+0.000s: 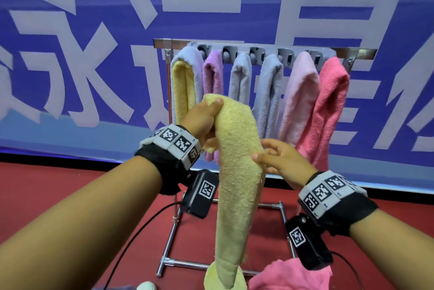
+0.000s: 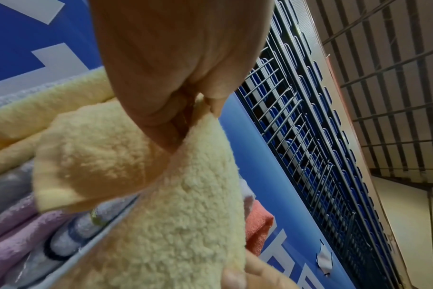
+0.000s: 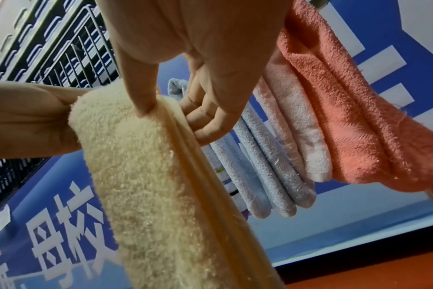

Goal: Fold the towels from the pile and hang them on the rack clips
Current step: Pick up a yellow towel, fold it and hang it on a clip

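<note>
A folded yellow towel (image 1: 237, 172) hangs as a long strip in front of the rack (image 1: 366, 51). My left hand (image 1: 204, 113) grips its top end, thumb over the fold (image 2: 181, 215). My right hand (image 1: 270, 157) pinches the towel's right edge lower down, thumb on the front (image 3: 146, 105) and fingers (image 3: 205, 119) behind. The rack's grey clips (image 1: 284, 54) hold several hung towels: yellow with lavender (image 1: 183, 83), purple (image 1: 212, 73), two grey-blue (image 1: 242, 75), light pink (image 1: 300, 92) and hot pink (image 1: 328, 106).
A pink towel (image 1: 288, 275) from the pile lies at the bottom edge, beside the yellow towel's lower end. The rack's metal base (image 1: 183, 262) stands on red floor (image 1: 70, 195) before a blue banner (image 1: 94, 125). A black cable (image 1: 141, 224) trails from my left wrist.
</note>
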### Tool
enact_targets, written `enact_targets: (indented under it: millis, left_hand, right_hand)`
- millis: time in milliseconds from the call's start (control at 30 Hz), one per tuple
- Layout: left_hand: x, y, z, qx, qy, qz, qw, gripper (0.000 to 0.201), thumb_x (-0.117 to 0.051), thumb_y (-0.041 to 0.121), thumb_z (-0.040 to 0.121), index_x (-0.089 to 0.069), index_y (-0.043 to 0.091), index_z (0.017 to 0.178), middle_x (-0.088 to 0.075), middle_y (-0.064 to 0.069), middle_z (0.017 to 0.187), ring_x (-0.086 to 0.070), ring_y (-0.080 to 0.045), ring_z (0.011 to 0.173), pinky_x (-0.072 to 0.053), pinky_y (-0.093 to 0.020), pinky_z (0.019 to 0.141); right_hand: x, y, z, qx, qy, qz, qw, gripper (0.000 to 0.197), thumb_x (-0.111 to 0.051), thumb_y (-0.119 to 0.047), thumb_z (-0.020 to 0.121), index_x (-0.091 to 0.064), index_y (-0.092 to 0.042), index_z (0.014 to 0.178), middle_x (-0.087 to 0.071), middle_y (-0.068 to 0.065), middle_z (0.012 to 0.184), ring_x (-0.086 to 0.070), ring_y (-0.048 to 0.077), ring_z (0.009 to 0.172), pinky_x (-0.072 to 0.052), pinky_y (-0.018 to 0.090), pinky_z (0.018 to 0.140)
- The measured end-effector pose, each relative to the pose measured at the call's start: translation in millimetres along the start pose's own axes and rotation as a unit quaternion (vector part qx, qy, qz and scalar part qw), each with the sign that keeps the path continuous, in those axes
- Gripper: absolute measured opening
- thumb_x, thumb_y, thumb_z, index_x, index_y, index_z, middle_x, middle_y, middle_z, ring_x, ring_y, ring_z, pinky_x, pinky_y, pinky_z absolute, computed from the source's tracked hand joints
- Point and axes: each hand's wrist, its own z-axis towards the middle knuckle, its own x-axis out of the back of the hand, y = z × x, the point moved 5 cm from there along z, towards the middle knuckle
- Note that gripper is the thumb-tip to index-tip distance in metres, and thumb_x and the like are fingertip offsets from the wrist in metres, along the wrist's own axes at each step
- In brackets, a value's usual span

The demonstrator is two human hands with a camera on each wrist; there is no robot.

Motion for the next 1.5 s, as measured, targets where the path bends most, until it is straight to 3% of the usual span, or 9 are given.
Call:
enact_targets:
  millis: [100, 200, 267, 367, 700, 800, 1133, 1333, 1500]
  left_hand:
    - [4, -5, 2, 0.032, 0.004, 0.013, 0.999, 0.052, -0.058, 0.041, 0.091, -0.055, -0.003, 0.116, -0.068, -0.014, 0.096, -0.068, -0.029, 0.084, -0.058, -0.038, 0.074]
    - [8, -11, -2, 0.056, -0.02, 0.022, 0.998, 0.049, -0.054, 0.043, 0.093, -0.048, -0.001, 0.113, -0.062, -0.014, 0.07, -0.062, -0.019, 0.049, -0.046, -0.018, 0.036]
    - [11, -19, -5, 0.066, -0.033, 0.02, 0.997, 0.052, -0.051, 0.042, 0.094, -0.046, -0.001, 0.123, -0.061, -0.016, 0.069, -0.06, -0.021, 0.046, -0.043, -0.019, 0.031]
    - [18, -32, -4, 0.076, -0.042, 0.002, 0.996, 0.058, -0.055, 0.044, 0.091, -0.047, 0.007, 0.134, -0.065, -0.011, 0.093, -0.066, -0.023, 0.077, -0.056, -0.026, 0.052]
    - [16, -49, -9, 0.101, -0.114, 0.011, 0.988, 0.056, -0.051, 0.049, 0.091, -0.057, 0.007, 0.127, -0.052, -0.014, 0.099, -0.05, -0.026, 0.091, -0.048, -0.035, 0.085]
    - [14, -54, -15, 0.097, -0.138, 0.024, 0.985, 0.052, -0.048, 0.049, 0.093, -0.059, 0.01, 0.125, -0.061, -0.013, 0.103, -0.054, -0.026, 0.097, -0.042, -0.035, 0.094]
    - [0, -59, -31, 0.047, -0.178, 0.075, 0.98, 0.03, -0.046, 0.026, 0.098, -0.062, 0.008, 0.116, -0.07, 0.005, 0.102, -0.068, 0.0, 0.084, -0.051, -0.011, 0.065]
    - [-10, -51, -30, 0.025, -0.153, 0.045, 0.987, 0.034, -0.045, 0.029, 0.099, -0.058, 0.008, 0.122, -0.066, -0.007, 0.113, -0.063, -0.016, 0.097, -0.05, -0.029, 0.085]
    - [-13, -51, -28, 0.031, -0.144, 0.041, 0.988, 0.038, -0.048, 0.031, 0.097, -0.056, 0.006, 0.124, -0.064, -0.011, 0.12, -0.061, -0.019, 0.1, -0.048, -0.036, 0.092]
  right_hand:
    - [-15, 0, 0, -0.034, -0.057, -0.017, 0.998, 0.006, -0.066, -0.008, 0.083, -0.069, -0.008, 0.089, -0.072, -0.002, 0.08, -0.066, 0.009, 0.075, -0.053, 0.019, 0.068]
    - [-21, -5, 3, -0.021, -0.065, -0.019, 0.997, 0.01, -0.06, -0.008, 0.089, -0.067, -0.01, 0.081, -0.069, -0.01, 0.064, -0.062, -0.002, 0.06, -0.048, 0.011, 0.06]
    - [-23, -7, 6, -0.018, -0.063, -0.016, 0.998, 0.013, -0.057, -0.006, 0.091, -0.066, -0.009, 0.082, -0.07, -0.009, 0.065, -0.063, -0.001, 0.062, -0.049, 0.012, 0.062]
    - [-25, -9, 10, -0.015, -0.073, -0.017, 0.997, 0.015, -0.054, -0.006, 0.092, -0.066, -0.006, 0.083, -0.071, -0.005, 0.069, -0.066, 0.004, 0.065, -0.054, 0.017, 0.069]
    - [-27, -31, 9, 0.025, -0.026, 0.026, 0.999, 0.012, -0.053, -0.007, 0.093, -0.064, -0.003, 0.096, -0.069, -0.005, 0.063, -0.063, 0.001, 0.054, -0.046, 0.011, 0.05]
    - [-23, -36, 12, 0.049, 0.016, 0.033, 0.998, 0.016, -0.057, -0.007, 0.091, -0.065, -0.002, 0.103, -0.072, -0.002, 0.075, -0.067, 0.007, 0.067, -0.053, 0.017, 0.061]
    - [-16, -38, 9, 0.024, -0.01, 0.006, 1.0, 0.019, -0.054, -0.004, 0.092, -0.062, -0.006, 0.109, -0.072, 0.001, 0.082, -0.069, 0.007, 0.069, -0.052, 0.016, 0.059]
    - [3, -21, 3, -0.027, 0.011, -0.022, 0.999, 0.015, -0.052, -0.02, 0.095, -0.064, -0.013, 0.09, -0.058, -0.002, 0.064, -0.053, 0.004, 0.05, -0.048, 0.022, 0.06]
    - [5, -13, -10, -0.052, -0.045, -0.039, 0.997, 0.023, -0.052, -0.004, 0.09, -0.065, -0.02, 0.101, -0.07, -0.007, 0.081, -0.065, 0.004, 0.075, -0.05, 0.025, 0.082]
